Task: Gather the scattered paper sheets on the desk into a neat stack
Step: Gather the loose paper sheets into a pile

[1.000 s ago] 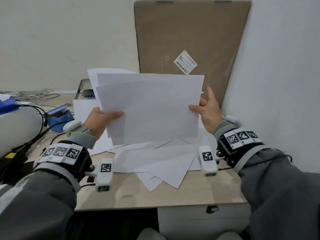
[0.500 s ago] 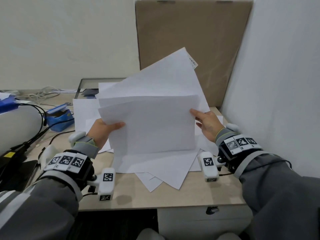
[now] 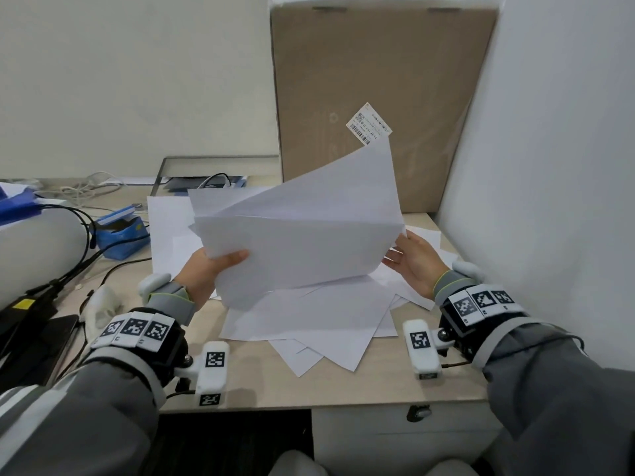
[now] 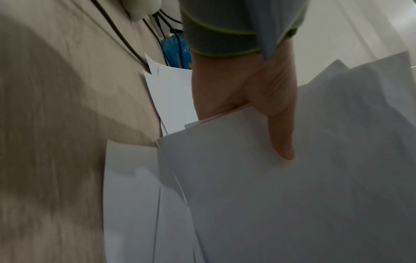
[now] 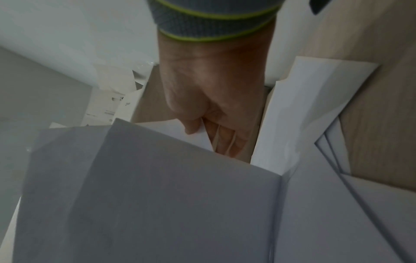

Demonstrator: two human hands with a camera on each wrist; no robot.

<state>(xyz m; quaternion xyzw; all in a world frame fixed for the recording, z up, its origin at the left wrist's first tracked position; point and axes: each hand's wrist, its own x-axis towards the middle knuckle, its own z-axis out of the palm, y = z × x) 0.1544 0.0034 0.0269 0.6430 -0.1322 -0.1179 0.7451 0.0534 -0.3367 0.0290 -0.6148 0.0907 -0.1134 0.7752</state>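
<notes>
I hold a loose bundle of white paper sheets [image 3: 302, 255] upright over the desk [image 3: 343, 386], its lower edge near the papers below. My left hand [image 3: 220, 266] grips the bundle's left edge, thumb on the front [image 4: 281, 138]. My right hand [image 3: 409, 259] pinches the right edge, thumb on a sheet corner and fingers [image 5: 225, 142] behind. The rear sheet bows up to the right. The bundle [image 5: 157, 186] is uneven. Several loose sheets [image 3: 326, 324] lie fanned on the desk beneath, and more sheets [image 3: 168, 235] lie at the back left.
A tall cardboard box [image 3: 378, 80] leans at the back. A white wall [image 3: 549, 166] closes the right side. On the left sit a blue box [image 3: 120, 231], black cables [image 3: 86, 269] and a white rounded object [image 3: 34, 255]. The desk's front edge is close.
The bundle has come down toward the desk. Its rear sheet swung up at the right, then sank lower. My right hand slid down the right edge; the left hand dropped a little.
</notes>
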